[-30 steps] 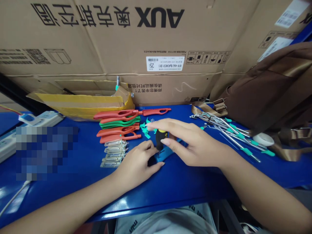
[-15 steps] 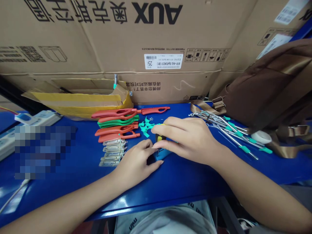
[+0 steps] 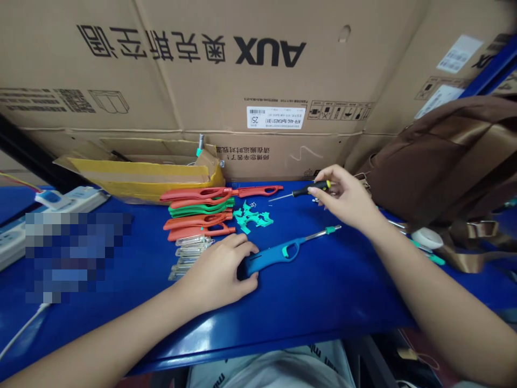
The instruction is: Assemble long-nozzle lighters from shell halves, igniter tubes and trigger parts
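Observation:
A blue long-necked lighter (image 3: 271,260) with a green trigger and metal tube lies on the blue table, its tube pointing right. Thumb and fingers of my left hand (image 3: 220,269) grip its handle end. Off to the upper right, my right hand (image 3: 345,196) holds a screwdriver (image 3: 309,189) with a black and yellow handle, its thin shaft pointing left, apart from the lighter. Small green plastic triggers (image 3: 252,216) lie in a pile between the hands. Clear fuel cartridges (image 3: 188,256) lie in a stack beside my left hand, partly behind it.
Red casings (image 3: 197,194) and green casings (image 3: 200,207) are stacked behind my left hand. A yellow-edged envelope (image 3: 141,180) stands against the cardboard (image 3: 194,97). At right are a brown bag (image 3: 444,172) and a white roll (image 3: 427,238). A power strip (image 3: 52,210) lies left.
My right hand has lifted away from the lighter, up and to the right, with the screwdriver. The lighter now shows plainly, still in my left hand. The view has shifted slightly.

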A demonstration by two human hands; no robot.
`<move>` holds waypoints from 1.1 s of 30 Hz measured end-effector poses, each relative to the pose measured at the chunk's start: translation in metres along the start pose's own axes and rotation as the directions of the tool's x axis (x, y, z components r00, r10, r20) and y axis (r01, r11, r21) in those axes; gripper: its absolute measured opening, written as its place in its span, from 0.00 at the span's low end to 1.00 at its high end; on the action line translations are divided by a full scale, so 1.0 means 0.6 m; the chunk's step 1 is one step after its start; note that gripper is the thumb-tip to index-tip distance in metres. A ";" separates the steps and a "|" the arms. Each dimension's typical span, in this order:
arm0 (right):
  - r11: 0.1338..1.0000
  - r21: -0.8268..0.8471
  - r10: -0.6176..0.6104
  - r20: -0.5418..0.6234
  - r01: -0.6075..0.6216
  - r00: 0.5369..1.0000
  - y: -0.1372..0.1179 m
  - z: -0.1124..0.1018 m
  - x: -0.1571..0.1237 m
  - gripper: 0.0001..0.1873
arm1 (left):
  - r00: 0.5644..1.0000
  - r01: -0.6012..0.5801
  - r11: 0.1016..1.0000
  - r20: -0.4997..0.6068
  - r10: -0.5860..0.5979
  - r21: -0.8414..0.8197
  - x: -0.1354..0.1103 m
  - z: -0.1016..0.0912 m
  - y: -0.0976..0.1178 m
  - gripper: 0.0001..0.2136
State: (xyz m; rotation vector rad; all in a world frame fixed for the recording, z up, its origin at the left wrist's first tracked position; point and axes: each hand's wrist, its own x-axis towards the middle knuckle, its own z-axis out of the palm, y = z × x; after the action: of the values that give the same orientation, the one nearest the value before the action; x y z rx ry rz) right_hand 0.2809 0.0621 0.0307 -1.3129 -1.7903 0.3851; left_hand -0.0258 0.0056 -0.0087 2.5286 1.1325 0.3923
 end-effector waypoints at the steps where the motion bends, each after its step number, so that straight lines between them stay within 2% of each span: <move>1: 0.999 -0.026 0.028 0.028 -0.027 0.999 0.018 0.004 -0.002 0.16 | 1.000 0.009 1.000 0.004 -0.009 0.000 -0.001 0.000 0.002 0.13; 4: 0.996 -0.080 0.041 0.077 -0.035 0.996 0.055 0.011 -0.008 0.17 | 1.000 0.027 0.999 0.001 -0.027 -0.019 0.000 0.003 0.003 0.16; 7: 0.989 -0.147 0.025 0.182 0.002 0.983 0.066 0.007 -0.014 0.15 | 1.000 0.013 1.000 -0.015 -0.013 -0.017 0.004 0.009 0.000 0.21; 11: 0.960 -0.266 0.005 0.337 0.090 0.941 0.063 0.000 -0.020 0.13 | 0.999 -0.041 0.999 -0.019 0.041 -0.003 0.008 0.015 -0.005 0.16; 14: 0.933 -0.322 -0.020 0.404 0.163 0.914 0.061 0.000 -0.022 0.09 | 0.998 -0.056 0.998 -0.023 0.056 0.009 0.007 0.015 -0.006 0.13; 17: 0.920 -0.327 -0.057 0.437 0.217 0.898 0.056 -0.007 -0.019 0.10 | 0.998 -0.058 0.998 -0.012 0.058 0.034 0.004 0.014 -0.009 0.11; 21: 0.924 -0.294 -0.099 0.435 0.245 0.895 0.039 -0.038 -0.016 0.12 | 0.998 -0.060 0.998 -0.028 0.060 0.004 0.001 0.004 -0.021 0.12; 26: 0.947 -0.264 -0.021 0.522 0.185 0.852 0.026 -0.075 -0.020 0.18 | 1.000 -0.008 0.998 0.004 0.009 -0.058 0.006 -0.035 -0.027 0.10; 30: 0.934 -0.316 0.019 0.514 0.169 0.858 0.036 -0.078 -0.022 0.15 | 0.998 0.056 0.989 -0.032 -0.061 -0.138 0.009 -0.059 -0.025 0.12; 33: 0.928 -0.305 -0.032 0.509 0.215 0.860 0.039 -0.071 -0.021 0.12 | 0.995 0.088 0.980 -0.031 -0.095 -0.177 0.010 -0.059 -0.023 0.13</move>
State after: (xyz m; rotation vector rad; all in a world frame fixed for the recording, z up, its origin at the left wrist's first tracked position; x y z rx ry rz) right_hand 0.3296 0.0506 0.0340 -1.4137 -2.4622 0.3614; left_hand -0.0448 0.0259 0.0184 2.3168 1.1701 0.4974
